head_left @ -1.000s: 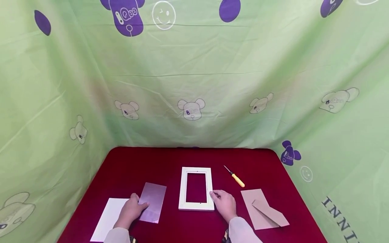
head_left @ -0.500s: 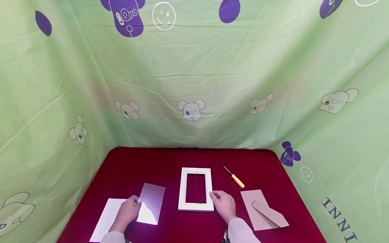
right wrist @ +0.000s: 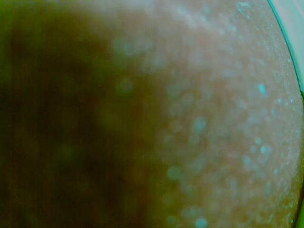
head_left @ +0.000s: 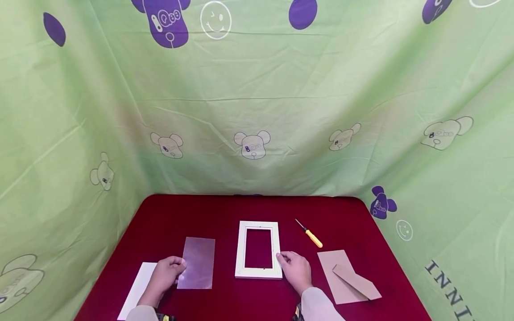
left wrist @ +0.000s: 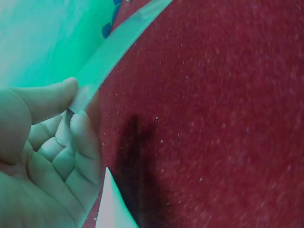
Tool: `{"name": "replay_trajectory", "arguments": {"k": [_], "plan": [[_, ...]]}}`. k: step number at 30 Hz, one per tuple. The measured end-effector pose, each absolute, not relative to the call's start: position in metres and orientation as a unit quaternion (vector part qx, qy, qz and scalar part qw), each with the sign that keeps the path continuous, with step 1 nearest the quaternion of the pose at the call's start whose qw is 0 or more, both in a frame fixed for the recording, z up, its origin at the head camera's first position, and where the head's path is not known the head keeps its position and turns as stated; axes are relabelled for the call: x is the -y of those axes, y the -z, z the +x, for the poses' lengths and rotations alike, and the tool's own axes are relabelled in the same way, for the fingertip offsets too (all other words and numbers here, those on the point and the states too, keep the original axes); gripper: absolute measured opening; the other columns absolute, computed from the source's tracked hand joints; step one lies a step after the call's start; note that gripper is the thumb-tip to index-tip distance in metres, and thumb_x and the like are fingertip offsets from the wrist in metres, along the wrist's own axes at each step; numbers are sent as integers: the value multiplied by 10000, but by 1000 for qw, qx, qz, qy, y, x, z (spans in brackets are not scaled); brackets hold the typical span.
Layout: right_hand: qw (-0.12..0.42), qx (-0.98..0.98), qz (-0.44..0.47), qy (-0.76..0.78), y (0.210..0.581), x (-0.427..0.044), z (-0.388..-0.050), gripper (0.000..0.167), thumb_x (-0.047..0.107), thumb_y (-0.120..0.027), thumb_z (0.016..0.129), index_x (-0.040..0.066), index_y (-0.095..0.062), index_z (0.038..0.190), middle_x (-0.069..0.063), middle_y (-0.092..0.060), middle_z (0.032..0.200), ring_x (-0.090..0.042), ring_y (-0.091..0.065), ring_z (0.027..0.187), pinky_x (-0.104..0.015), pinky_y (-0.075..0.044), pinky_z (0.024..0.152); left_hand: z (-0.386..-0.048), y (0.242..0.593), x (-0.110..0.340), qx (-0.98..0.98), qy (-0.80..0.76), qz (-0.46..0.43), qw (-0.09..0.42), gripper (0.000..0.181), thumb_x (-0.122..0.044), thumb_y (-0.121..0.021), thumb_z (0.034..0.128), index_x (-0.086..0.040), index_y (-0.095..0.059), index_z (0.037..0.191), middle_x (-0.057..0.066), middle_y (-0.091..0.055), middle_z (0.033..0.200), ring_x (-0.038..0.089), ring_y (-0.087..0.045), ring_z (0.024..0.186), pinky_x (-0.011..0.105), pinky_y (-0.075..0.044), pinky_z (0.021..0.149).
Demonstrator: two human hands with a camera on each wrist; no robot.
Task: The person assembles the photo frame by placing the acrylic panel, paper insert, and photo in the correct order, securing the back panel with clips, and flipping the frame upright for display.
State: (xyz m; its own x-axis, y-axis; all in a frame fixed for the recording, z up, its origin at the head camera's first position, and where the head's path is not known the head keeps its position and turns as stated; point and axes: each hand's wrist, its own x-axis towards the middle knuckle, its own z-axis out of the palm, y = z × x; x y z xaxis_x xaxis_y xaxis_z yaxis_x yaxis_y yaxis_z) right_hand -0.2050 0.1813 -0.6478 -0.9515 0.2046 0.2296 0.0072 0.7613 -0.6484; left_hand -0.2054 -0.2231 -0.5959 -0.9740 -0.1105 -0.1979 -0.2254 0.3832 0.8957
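Observation:
My left hand (head_left: 165, 273) pinches a clear, faintly purple rectangular sheet (head_left: 196, 264) by its left edge, thumb and forefinger on it. The left wrist view shows the sheet (left wrist: 111, 54) nearly edge-on, tilted above the red cloth, between the thumb and fingers of the hand (left wrist: 57, 147). A white picture frame (head_left: 242, 249), its middle open, lies to the right of the sheet. My right hand (head_left: 296, 270) holds the frame's right side with thumb and forefinger; its other fingers are partly hidden. The right wrist view is too blurred to make out the hand.
On the red-covered table (head_left: 225, 209), a white card (head_left: 136, 292) lies partly under the left forearm. A brown backing board (head_left: 341, 274) with a fold-out stand lies at the right. Behind the frame's right side is a yellow-handled screwdriver (head_left: 313, 238). Green printed cloth (head_left: 257, 107) surrounds the table.
My left hand has moved slightly left with the clear sheet, which has turned straighter; a bright reflection seen half a second ago is gone. The right hand and frame stay put.

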Motion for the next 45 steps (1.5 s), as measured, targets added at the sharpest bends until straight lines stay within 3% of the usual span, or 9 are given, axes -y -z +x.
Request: {"name": "replay_trajectory", "arguments": {"k": [4, 18, 28, 45], "plan": [[145, 927, -58, -340, 648, -180, -205, 294, 488, -653, 900, 225, -774, 949, 179, -615, 774, -74, -593, 736, -385, -485, 715, -207, 597, 224, -823, -556, -108, 51, 222, -79, -658, 911, 92, -627, 1049, 71, -651, 752, 179, -578, 641, 286, -509, 552], [155, 926, -60, -338, 648, -181, -205, 280, 480, -667, 893, 227, -779, 937, 185, -618, 786, -93, -615, 762, -399, -498, 728, -221, 596, 213, -801, -588, -111, 9, 244, -57, -658, 915, 111, -624, 1089, 75, -651, 741, 171, -599, 618, 274, -526, 544], [161, 926, -51, -337, 652, -181, -207, 278, 478, -663, 895, 226, -777, 923, 199, -591, 758, -67, -587, 728, -378, -490, 707, -231, 588, 199, -806, -583, -103, -12, 224, -37, -667, 903, 107, -631, 1071, 76, -617, 691, 139, -542, 547, 234, -471, 492], [154, 928, -49, -336, 647, -180, -205, 242, 430, -682, 897, 210, -777, 922, 193, -570, 733, -51, -568, 697, -356, -482, 691, -239, 586, 180, -803, -590, -84, -3, 241, -44, -671, 907, 95, -629, 1100, 71, -635, 713, 162, -583, 590, 253, -504, 528]]}}
